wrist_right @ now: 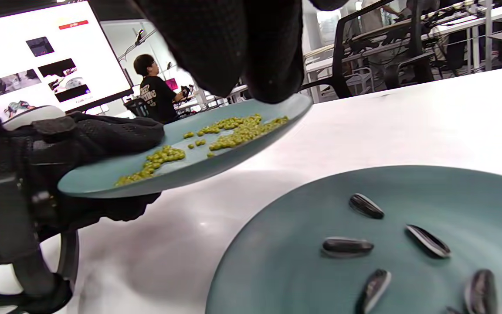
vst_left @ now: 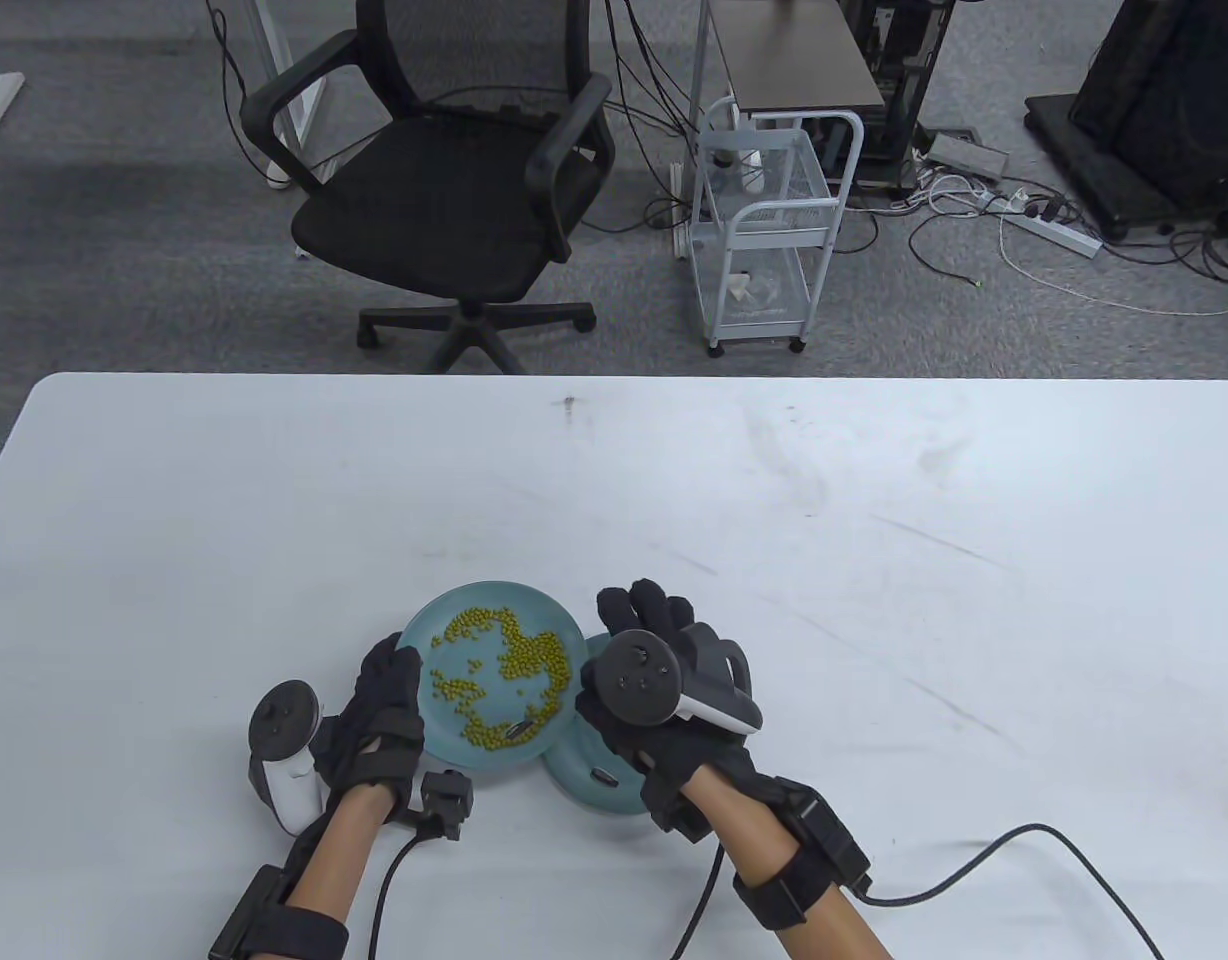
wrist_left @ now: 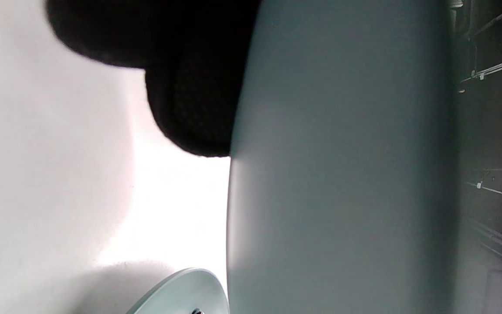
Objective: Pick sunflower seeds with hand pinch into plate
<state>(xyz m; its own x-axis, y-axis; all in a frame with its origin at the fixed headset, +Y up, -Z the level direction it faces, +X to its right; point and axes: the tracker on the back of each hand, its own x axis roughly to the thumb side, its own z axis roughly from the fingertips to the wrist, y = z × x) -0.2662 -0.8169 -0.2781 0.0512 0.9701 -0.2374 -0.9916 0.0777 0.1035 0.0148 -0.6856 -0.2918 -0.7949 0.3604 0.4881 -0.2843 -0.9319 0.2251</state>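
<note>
My left hand (vst_left: 399,672) grips the left rim of a teal plate (vst_left: 564,622) and holds it tilted above the table, thumb on top (wrist_right: 103,131). This plate carries many green beans (vst_left: 529,655) and a dark sunflower seed (vst_left: 519,730) near its front. A second teal plate (vst_left: 586,790) lies on the table beneath and to the right, mostly under my right hand (vst_left: 649,615). In the right wrist view it (wrist_right: 299,209) holds several sunflower seeds (wrist_right: 347,246). My right fingertips (wrist_right: 251,74) are bunched together at the raised plate's (wrist_right: 103,179) far rim; no seed shows between them.
The white table (vst_left: 874,560) stretches wide to the right and back. Glove cables trail off the front edge (vst_left: 974,860). An office chair (vst_left: 454,190) and a white wire cart (vst_left: 769,220) stand on the floor beyond the table. The left wrist view shows the raised plate's underside (wrist_left: 342,174).
</note>
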